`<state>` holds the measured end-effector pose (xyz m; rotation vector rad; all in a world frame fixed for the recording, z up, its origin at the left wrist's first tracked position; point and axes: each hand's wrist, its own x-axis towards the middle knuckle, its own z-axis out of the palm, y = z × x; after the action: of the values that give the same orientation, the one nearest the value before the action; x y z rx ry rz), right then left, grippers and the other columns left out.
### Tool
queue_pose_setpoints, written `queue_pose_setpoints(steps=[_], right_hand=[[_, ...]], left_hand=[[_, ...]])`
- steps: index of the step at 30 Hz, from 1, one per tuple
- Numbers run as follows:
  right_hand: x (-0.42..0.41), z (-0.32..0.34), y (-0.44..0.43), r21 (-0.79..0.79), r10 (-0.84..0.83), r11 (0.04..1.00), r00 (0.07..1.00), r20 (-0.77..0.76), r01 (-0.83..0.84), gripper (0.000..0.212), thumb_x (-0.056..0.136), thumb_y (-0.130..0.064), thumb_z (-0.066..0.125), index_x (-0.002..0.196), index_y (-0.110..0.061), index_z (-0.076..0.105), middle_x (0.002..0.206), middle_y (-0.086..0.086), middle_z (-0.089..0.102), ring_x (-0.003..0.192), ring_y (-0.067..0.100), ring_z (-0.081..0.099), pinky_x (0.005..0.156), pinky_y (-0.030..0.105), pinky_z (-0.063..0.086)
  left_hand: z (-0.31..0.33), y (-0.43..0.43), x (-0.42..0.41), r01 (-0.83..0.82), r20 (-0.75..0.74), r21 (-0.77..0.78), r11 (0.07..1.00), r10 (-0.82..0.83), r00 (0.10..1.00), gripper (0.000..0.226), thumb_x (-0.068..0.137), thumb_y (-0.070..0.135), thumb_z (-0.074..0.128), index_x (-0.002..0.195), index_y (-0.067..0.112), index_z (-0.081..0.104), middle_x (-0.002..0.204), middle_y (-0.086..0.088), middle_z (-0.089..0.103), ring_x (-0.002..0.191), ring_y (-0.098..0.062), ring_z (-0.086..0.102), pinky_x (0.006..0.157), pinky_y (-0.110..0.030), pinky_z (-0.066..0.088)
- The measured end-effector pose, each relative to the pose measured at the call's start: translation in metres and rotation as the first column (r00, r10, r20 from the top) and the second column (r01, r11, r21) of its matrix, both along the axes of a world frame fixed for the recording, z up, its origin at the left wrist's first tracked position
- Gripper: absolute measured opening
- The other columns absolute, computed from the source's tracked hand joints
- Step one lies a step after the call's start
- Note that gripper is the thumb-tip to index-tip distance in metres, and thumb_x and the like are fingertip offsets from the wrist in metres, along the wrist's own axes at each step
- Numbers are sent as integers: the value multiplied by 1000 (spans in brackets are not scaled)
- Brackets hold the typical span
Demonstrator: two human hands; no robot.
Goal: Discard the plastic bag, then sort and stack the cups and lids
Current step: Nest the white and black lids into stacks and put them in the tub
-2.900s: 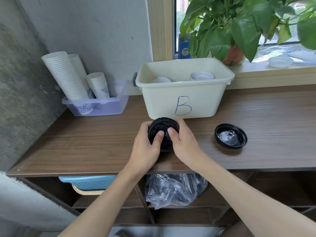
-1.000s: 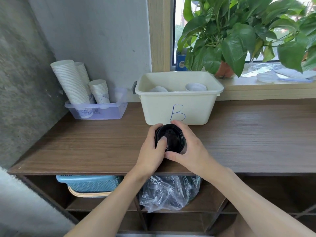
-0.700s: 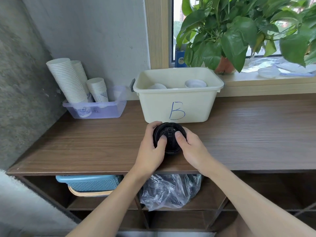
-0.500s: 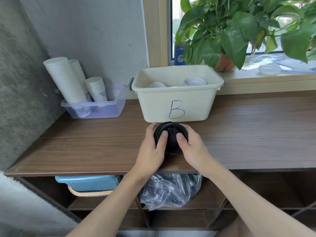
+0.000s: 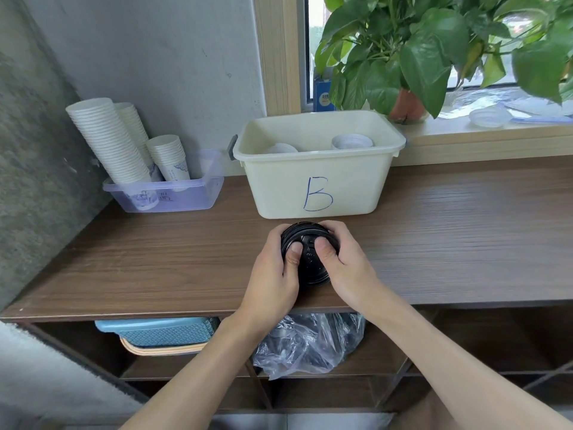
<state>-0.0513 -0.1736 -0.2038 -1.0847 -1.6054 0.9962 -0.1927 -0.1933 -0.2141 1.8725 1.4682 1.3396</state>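
Observation:
A stack of black plastic lids (image 5: pixel 310 259) stands on the wooden counter (image 5: pixel 155 262), just in front of the cream bin marked "B" (image 5: pixel 319 181). My left hand (image 5: pixel 276 274) grips the stack's left side and my right hand (image 5: pixel 344 268) grips its right side, both thumbs pressed on the top lid. White lids (image 5: pixel 350 141) lie inside the bin. Tall stacks of white paper cups (image 5: pixel 111 141) lean in a clear purple tray (image 5: pixel 167 197) at the back left. A crumpled clear plastic bag (image 5: pixel 310 342) sits on the shelf under the counter.
A potted plant (image 5: pixel 409 57) stands on the windowsill behind the bin, with a clear lid (image 5: pixel 490 116) to its right. A blue basket (image 5: pixel 158 333) sits on the lower shelf at the left. A grey wall bounds the left side.
The single black lid that lay on the counter to the right is gone. Both hands stayed on the black lid stack, which now sits a little closer to the bin.

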Motion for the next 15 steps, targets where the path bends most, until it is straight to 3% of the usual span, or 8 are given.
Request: queue_pose_setpoints(steps=[3,8,11,15], right_hand=[[-1,0,1,21,-6,1000,1000,15,6,29,97,-22,50,125,-15,54,116,-1,63,109,7,58,93,12,41],[-3,0,-2,35,-37,999,998,49,35,25,96,-25,50,116,-10,56,105,2,65,97,11,59,80,6,40],[-2,1,-2,39,-60,998,996,69,57,23,97,-24,50,113,-10,55,99,-1,63,89,6,56,74,3,38],[0,1,-1,45,-62,997,994,92,58,20,97,-25,49,110,-11,54,97,-4,61,86,-3,53,71,1,36]], left_hand=[[0,0,0,9,-6,2,1000,-9,1000,37,99,35,36,127,14,49,107,22,59,101,11,54,83,-3,36],[-2,-1,1,1,17,21,1000,-1,1000,35,98,36,39,118,10,51,97,20,60,91,7,56,78,-9,41],[0,0,1,7,47,12,1000,-7,999,33,97,35,42,116,11,53,96,16,63,91,2,59,80,-16,45],[3,1,0,51,70,-39,998,-48,996,32,97,35,44,120,18,58,108,14,67,104,-1,61,89,-15,45]])
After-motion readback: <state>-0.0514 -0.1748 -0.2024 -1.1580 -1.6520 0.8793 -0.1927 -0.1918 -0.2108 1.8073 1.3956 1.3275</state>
